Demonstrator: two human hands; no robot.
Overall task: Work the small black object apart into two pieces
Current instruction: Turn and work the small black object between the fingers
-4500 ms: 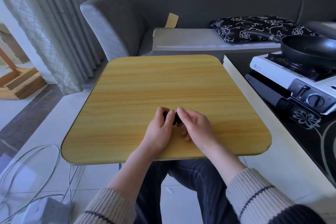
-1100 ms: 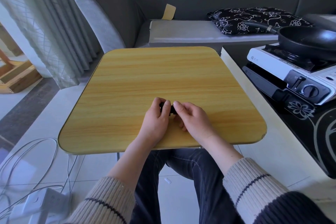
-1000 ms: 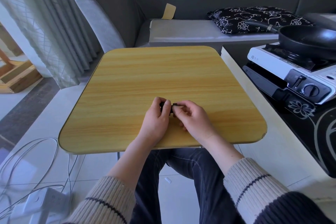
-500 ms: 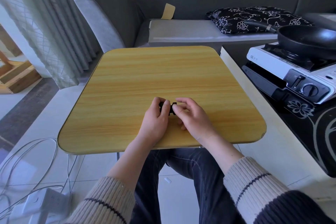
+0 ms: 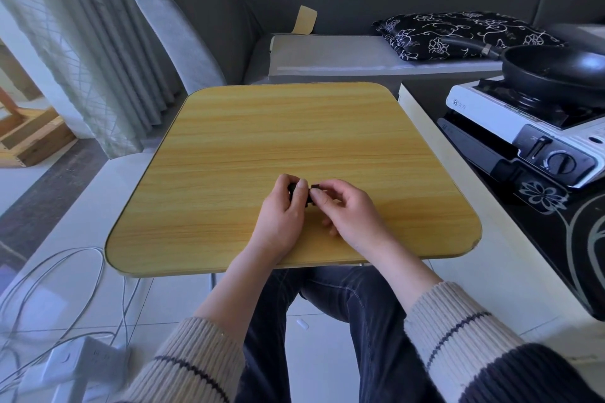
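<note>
Both my hands meet over the near middle of the wooden table [image 5: 262, 134]. Between their fingertips sits the small black object [image 5: 307, 198], mostly covered by fingers. My left hand [image 5: 283, 216] pinches its left end with thumb and forefinger. My right hand [image 5: 347, 213] pinches its right end, where a black bit shows beside the thumb. Whether the object is in one piece or two I cannot tell.
A white portable gas stove [image 5: 530, 127] with a black pan [image 5: 556, 67] stands on the dark side table at the right. A grey sofa [image 5: 327, 10] with a patterned cushion [image 5: 458, 33] lies behind. Cables and a power strip [image 5: 78, 366] lie on the floor at the left.
My right hand's fingers have shifted on the object's right end, with a black bit now showing beside the thumb. Both hands have stayed at the same spot on the table.
</note>
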